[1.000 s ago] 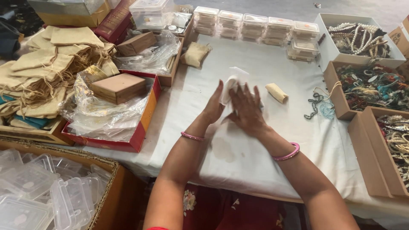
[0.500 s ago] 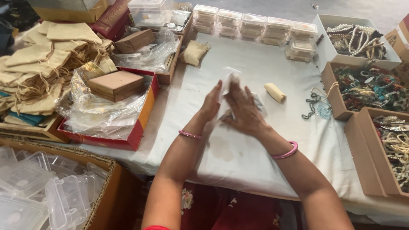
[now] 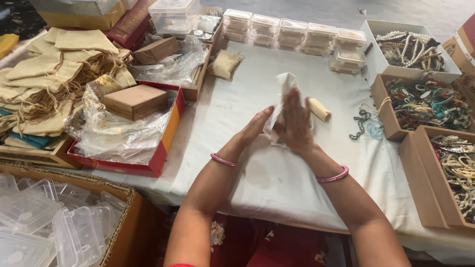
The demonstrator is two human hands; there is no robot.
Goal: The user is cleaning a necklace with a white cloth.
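The white paper sheet [image 3: 281,94] stands upright at table centre, pressed between both palms. The left hand [image 3: 256,126], fingers extended and flat, bears against the sheet from 9 o'clock; the right hand [image 3: 296,121], fingers likewise straight, bears from 3 o'clock. Neither hand is clenched. The sheet appears partly rolled or wrapped; the wrap looks unfinished, with its top still loose. One finished-looking beige roll [image 3: 319,109] lies just beside the right hand at 2 o'clock. A loose bead chain [image 3: 365,124] lies at 3 o'clock. Stacked clear plastic boxes [image 3: 297,34] stand at 12 o'clock. Beige drawstring pouches [image 3: 49,84] are piled at 9 o'clock.
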